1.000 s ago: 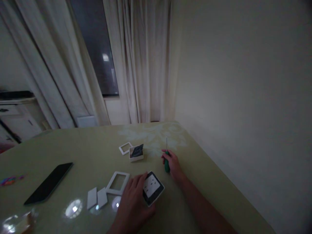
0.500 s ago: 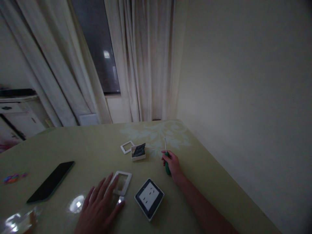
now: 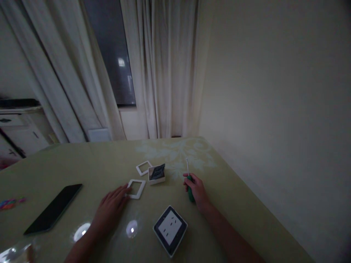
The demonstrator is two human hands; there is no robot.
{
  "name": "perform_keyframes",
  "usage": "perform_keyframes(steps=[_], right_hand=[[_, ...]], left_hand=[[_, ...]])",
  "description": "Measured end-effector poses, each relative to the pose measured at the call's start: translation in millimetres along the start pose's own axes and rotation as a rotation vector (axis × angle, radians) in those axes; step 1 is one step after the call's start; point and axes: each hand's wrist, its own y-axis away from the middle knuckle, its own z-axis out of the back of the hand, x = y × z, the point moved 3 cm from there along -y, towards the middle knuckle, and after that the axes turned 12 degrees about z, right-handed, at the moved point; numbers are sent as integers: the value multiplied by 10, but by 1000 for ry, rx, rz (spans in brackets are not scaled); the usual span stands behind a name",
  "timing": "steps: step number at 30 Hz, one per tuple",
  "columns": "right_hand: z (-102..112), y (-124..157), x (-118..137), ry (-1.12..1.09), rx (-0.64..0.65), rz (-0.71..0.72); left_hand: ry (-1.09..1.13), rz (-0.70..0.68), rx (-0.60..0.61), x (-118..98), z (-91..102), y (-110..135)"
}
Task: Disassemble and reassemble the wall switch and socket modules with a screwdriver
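My right hand [image 3: 196, 190] is closed around the green handle of a screwdriver [image 3: 190, 188], whose metal shaft points away from me. My left hand [image 3: 113, 204] rests on the table with fingers stretched out, the fingertips touching the left side of a white square frame [image 3: 140, 190]. Between my forearms lies a wall socket [image 3: 170, 231] with a white slotted face and dark border, set cornerwise. Just beyond the touched frame stands a small white box [image 3: 157, 181] with dark contents I cannot make out. A second white frame [image 3: 139, 170] lies beside that box.
A dark flat tablet-like slab [image 3: 55, 208] lies on the table at left, with small colourful pieces [image 3: 8, 204] past it. Clear plastic wrapping [image 3: 16, 254] sits at the lower left corner. A wall [image 3: 274, 128] borders the table's right side; curtains [image 3: 175, 73] hang behind.
My left hand has slid the white frame away from me, towards the small box. My right hand still holds the screwdriver in nearly the same place. The view has shifted slightly.
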Motion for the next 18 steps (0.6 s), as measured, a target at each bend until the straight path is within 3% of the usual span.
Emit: perform_keyframes(steps=[4, 6, 8, 10, 11, 14, 16, 18], right_hand=[[-16, 9, 90, -16, -25, 24], [-39, 22, 138, -25, -32, 27], [-72, 49, 190, -32, -25, 14], [-105, 86, 247, -39, -3, -7], [-119, 104, 275, -44, 13, -15], [-126, 141, 349, -57, 59, -16], [-98, 148, 385, -46, 72, 1], [-50, 141, 417, -11, 61, 35]], left_hand=[[3, 5, 9, 105, 34, -67], [26, -1, -37, 61, 97, -45], [110, -42, -95, -142, 205, 33], [281, -111, -59, -493, 317, 168], [381, -149, 13, -698, 356, 250], [567, -347, 468, -1284, 345, 524], [620, -409, 676, -1481, 283, 665], [635, -417, 763, -1512, 203, 737]])
